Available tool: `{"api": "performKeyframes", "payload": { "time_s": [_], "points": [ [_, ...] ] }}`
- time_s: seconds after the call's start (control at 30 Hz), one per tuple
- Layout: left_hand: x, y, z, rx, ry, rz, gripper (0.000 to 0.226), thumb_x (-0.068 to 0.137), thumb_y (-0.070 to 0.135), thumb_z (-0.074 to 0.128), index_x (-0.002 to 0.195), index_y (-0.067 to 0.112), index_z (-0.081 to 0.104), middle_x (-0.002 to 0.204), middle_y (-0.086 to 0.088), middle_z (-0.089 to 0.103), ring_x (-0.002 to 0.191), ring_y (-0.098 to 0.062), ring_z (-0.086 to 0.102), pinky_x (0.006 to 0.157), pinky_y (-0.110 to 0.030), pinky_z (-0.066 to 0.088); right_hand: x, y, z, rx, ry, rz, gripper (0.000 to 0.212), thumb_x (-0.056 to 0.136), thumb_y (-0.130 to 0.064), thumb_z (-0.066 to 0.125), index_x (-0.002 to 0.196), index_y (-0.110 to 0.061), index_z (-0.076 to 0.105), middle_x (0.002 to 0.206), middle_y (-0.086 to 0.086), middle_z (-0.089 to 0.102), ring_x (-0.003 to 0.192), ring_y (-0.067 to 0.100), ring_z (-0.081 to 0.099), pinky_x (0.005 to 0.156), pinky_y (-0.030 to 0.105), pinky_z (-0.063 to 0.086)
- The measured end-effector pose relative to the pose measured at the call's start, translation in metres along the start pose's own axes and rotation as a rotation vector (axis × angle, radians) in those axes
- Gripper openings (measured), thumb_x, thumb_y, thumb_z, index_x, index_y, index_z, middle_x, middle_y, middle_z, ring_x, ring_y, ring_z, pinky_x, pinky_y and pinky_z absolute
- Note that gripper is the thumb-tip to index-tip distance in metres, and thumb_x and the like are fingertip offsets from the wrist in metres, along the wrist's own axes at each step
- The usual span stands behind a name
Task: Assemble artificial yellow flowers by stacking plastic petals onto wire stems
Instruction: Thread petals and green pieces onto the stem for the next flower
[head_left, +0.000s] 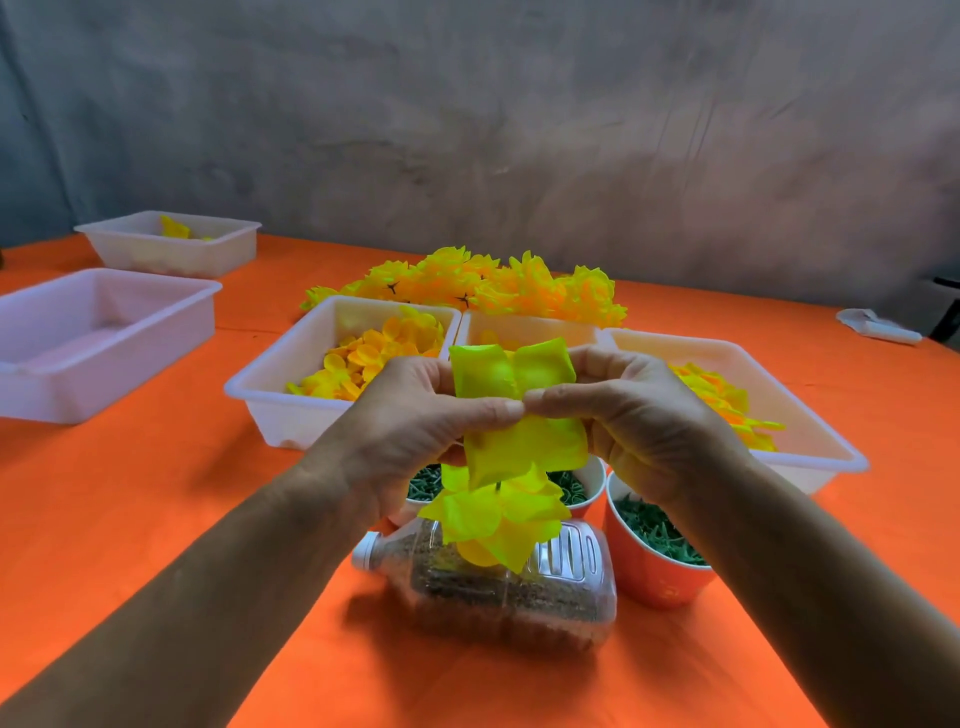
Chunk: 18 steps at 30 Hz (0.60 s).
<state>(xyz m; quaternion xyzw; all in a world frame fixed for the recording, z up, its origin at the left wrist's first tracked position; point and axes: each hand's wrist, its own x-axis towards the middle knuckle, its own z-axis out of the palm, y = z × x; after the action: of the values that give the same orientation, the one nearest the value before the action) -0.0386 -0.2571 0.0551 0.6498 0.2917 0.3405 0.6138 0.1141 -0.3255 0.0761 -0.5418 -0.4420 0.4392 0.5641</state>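
petal (511, 379) at frame centre | left hand (415, 431) and right hand (639, 421) both pinch it above flower (498, 519) | risk: petal may miss the barely visible stem, crumpling

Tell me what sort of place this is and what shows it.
Probably a small handcraft workstation, perhaps a home workshop. An orange-covered table holds white trays of loose yellow petals, a pile of finished yellow flowers sits behind them, and a rough grey wall backs the table.
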Motion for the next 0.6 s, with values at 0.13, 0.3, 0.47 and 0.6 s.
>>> {"api": "performKeyframes", "payload": {
  "time_s": [0.13,0.3,0.47,0.6],
  "points": [
    [0.003,0.002,0.000,-0.140,-0.020,-0.102,0.037,0.050,0.019,0.074,0.085,0.009,0.071,0.077,-0.006,0.074,0.065,-0.016,0.070,0.066,-0.034,0.058,0.001,-0.003,-0.003,-0.013,-0.053,0.105,0.051,0.051,-0.014,0.073,0.100,-0.002,0.065,0.083,0.012,0.072,0.065,0.019,0.069,0.057,0.031,0.058],
    [0.007,0.004,0.001,-0.211,0.003,-0.142,0.041,0.052,0.018,0.072,0.091,0.009,0.066,0.069,-0.004,0.072,0.058,-0.014,0.068,0.056,-0.029,0.059,0.000,-0.004,-0.003,-0.115,-0.077,0.168,0.049,0.053,-0.027,0.074,0.097,-0.008,0.063,0.079,0.004,0.067,0.065,0.012,0.065,0.049,0.023,0.047],
    [0.012,0.000,-0.003,-0.149,0.000,-0.183,0.051,0.047,0.026,0.074,0.095,0.011,0.066,0.075,-0.006,0.071,0.069,-0.020,0.066,0.085,-0.044,0.051,0.005,-0.005,-0.003,-0.132,-0.044,0.205,0.050,0.061,-0.019,0.074,0.107,-0.005,0.060,0.071,0.003,0.068,0.059,0.012,0.065,0.046,0.022,0.046],
    [0.017,-0.003,-0.007,-0.116,-0.009,-0.196,0.049,0.042,0.029,0.076,0.087,0.012,0.067,0.075,-0.007,0.071,0.071,-0.022,0.064,0.074,-0.039,0.049,0.009,-0.005,-0.001,-0.141,-0.044,0.233,0.033,0.063,-0.018,0.074,0.092,-0.010,0.062,0.070,0.003,0.067,0.059,0.013,0.064,0.046,0.021,0.046]
  ]
}}
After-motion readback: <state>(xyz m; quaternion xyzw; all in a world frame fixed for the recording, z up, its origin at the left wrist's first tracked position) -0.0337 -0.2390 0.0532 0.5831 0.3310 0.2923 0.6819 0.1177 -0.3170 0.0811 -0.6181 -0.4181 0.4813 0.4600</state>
